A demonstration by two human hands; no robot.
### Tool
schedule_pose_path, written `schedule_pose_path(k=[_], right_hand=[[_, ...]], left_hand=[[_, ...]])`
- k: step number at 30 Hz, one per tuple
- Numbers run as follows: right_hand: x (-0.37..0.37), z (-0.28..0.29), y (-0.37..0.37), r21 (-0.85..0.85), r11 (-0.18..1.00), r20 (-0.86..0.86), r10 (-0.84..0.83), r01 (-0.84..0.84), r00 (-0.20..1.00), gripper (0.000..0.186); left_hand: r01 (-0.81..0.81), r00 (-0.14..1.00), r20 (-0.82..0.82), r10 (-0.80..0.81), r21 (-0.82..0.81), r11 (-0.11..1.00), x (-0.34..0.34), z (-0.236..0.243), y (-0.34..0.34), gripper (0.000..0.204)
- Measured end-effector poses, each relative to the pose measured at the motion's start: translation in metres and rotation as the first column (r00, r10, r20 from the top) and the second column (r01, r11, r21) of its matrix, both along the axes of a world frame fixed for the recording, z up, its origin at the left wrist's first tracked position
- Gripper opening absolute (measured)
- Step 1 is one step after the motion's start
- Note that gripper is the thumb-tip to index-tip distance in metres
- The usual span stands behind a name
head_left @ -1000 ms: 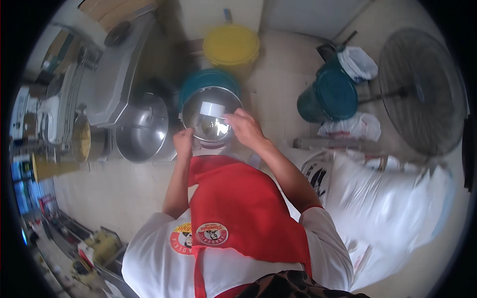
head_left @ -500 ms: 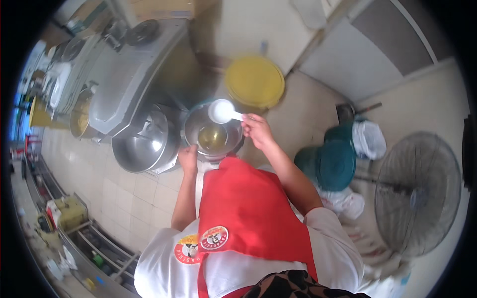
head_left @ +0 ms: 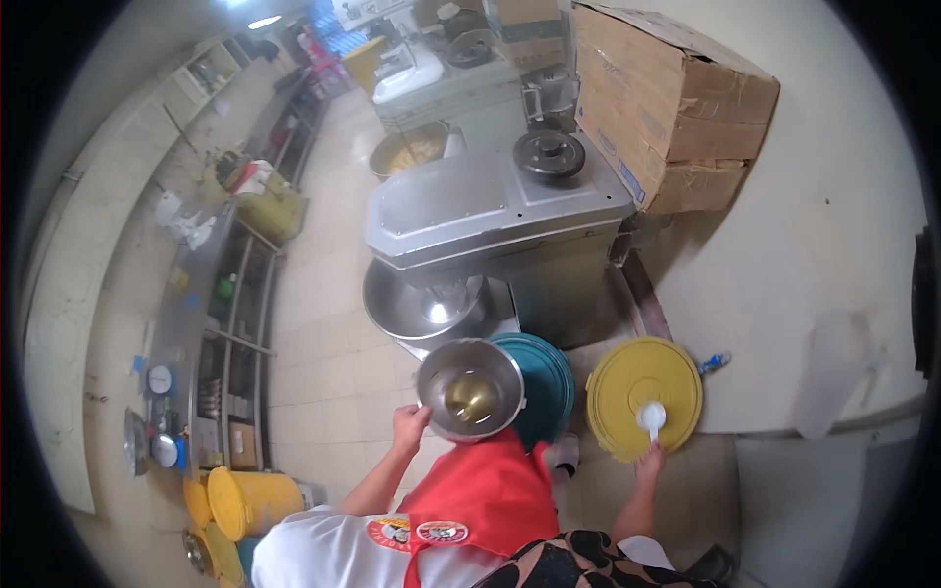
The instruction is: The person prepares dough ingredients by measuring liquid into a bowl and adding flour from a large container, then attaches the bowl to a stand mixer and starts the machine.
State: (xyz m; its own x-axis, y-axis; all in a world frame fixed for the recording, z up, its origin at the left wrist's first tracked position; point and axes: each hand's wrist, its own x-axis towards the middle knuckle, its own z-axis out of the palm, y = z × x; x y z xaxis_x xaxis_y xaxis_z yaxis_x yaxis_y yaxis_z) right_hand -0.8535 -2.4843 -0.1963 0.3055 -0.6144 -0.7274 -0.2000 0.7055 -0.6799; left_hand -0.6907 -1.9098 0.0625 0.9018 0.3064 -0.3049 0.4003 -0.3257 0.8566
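looks to be at a step of steadying the metal pot (head_left: 446, 369) on the left while handling the white scoop (head_left: 651, 416) on the right. from here, probably calls for keeping the pot level, so as not to slop the yellowish liquid (head_left: 472, 400) in its bottom, and for a firm hold on the scoop's handle. grasps the pot with the left hand (head_left: 411, 426), fingers closed at the near left side of the rim, with the pot just to the right of that hand and a little farther off. grasps the scoop's handle with the right hand (head_left: 647, 459), well apart from the pot, with the scoop's cup just on the far side of the fingers, over the near part of the yellow lid (head_left: 642, 372); cannot tell whether touching it. between pot and yellow lid, a teal lid (head_left: 545, 387), partly hidden by the pot.
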Motion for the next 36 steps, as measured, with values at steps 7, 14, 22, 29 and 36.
schedule_pose_path(k=[7,14,22,29,36], right_hand=[[-0.054,-0.225,-0.086,-0.06,0.995,-0.03,0.074,-0.076,0.997,0.041],[-0.04,-0.164,-0.077,0.274,0.942,0.074,-0.219,0.192,0.973,0.048],[-0.037,-0.063,-0.045,0.117,0.991,-0.105,-0.053,0.065,0.993,0.039],[-0.028,-0.023,-0.02,-0.097,0.987,-0.137,0.113,-0.127,0.984,0.012],[0.029,-0.017,0.138,-0.105,0.987,0.059,0.131,-0.124,0.99,0.014]], left_hand=[[-0.225,0.974,-0.053,0.22,-0.124,0.967,-0.002,0.016,-0.042,0.021],[-0.389,0.921,-0.076,0.381,-0.17,0.905,-0.038,0.033,-0.084,0.017],[-0.371,0.928,-0.114,0.355,-0.188,0.909,-0.067,0.02,-0.08,0.016],[-0.375,0.925,-0.153,0.348,-0.215,0.902,-0.096,-0.007,-0.073,0.015],[-0.361,0.933,-0.132,0.336,-0.29,0.887,-0.102,-0.001,-0.043,0.012]])
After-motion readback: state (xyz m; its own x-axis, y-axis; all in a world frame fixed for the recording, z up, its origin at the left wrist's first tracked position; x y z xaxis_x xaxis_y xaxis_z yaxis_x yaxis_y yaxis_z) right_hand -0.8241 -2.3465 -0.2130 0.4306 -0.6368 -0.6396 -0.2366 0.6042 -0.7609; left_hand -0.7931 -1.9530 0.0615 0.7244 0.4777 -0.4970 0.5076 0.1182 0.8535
